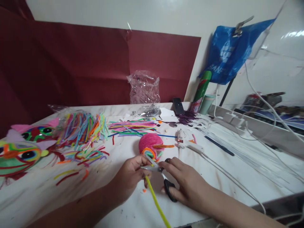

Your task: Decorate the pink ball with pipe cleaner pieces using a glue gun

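One yellow strip point(155, 199) trails from left hand point(130, 174), seemingly pinched; right hand point(187, 182) grips scissors point(155, 168).

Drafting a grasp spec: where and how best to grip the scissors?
Likely by the black finger loops, coming from the right, as the right hand does: they form the right end of the scissors, while the open blades point left, toward the left hand.
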Available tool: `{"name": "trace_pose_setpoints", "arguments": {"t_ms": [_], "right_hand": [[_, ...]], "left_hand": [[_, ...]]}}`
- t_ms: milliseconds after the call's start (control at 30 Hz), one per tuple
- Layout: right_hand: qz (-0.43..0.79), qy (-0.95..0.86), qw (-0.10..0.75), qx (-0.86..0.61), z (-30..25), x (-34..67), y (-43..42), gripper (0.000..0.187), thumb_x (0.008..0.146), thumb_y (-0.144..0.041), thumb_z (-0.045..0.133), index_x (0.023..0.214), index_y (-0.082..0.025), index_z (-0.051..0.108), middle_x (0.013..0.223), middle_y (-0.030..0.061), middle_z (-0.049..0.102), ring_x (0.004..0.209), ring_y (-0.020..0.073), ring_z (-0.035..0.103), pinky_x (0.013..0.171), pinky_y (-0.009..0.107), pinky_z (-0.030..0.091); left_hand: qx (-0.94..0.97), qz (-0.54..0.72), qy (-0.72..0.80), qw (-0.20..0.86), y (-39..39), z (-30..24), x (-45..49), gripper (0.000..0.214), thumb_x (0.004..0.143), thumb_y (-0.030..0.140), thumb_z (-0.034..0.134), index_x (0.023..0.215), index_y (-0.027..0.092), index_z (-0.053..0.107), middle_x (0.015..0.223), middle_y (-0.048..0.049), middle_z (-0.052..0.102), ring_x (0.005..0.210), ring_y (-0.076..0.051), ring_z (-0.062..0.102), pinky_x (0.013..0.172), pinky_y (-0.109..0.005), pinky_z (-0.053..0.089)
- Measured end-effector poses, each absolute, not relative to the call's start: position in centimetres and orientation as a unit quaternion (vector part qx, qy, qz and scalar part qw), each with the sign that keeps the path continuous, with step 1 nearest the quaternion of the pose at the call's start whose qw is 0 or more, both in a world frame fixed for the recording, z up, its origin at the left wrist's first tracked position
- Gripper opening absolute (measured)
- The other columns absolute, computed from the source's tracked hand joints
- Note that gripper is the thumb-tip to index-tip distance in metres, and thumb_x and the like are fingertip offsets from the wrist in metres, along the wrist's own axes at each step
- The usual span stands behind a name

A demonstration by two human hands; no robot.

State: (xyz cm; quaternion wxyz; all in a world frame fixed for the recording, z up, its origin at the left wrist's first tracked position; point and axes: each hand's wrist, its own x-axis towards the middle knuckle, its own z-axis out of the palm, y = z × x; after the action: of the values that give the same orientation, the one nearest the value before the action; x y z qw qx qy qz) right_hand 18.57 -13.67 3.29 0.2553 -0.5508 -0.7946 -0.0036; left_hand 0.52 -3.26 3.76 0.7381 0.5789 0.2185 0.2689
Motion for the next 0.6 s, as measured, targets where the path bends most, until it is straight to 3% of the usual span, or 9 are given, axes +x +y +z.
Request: {"name": "trace_pose_setpoints", "arguments": {"t_ms": [333, 600], "right_hand": [[-0.108, -0.815, 0.202, -0.532, 3.43, 18.05, -13.47, 0.044, 0.078, -0.021, 0.052, 0.122, -0.015, 0.046, 0.087, 0.0104, 0.06, 0.077, 0.0246, 0.056, 0.06, 0.034, 0.049], [-0.221, -0.811, 0.198, -0.505, 2.91, 18.14, -13.22, 0.035, 0.081, -0.024, 0.051, 0.114, -0.012, 0.05, 0.076, 0.0081, 0.062, 0.066, 0.0216, 0.056, 0.052, 0.029, 0.043]], "left_hand": [[0.603, 0.273, 0.239, 0.71, -3.09, 4.18, 0.24, 0.01, 0.057, 0.015, 0.059, 0.066, 0.015, 0.057, 0.05, 0.0045, 0.053, 0.045, -0.008, 0.046, 0.047, -0.022, 0.036], [0.577, 0.291, 0.187, 0.74, -3.02, 3.51, 0.21, 0.007, 0.064, 0.018, 0.062, 0.069, 0.014, 0.059, 0.053, 0.0051, 0.05, 0.048, -0.007, 0.04, 0.05, -0.021, 0.032]]}}
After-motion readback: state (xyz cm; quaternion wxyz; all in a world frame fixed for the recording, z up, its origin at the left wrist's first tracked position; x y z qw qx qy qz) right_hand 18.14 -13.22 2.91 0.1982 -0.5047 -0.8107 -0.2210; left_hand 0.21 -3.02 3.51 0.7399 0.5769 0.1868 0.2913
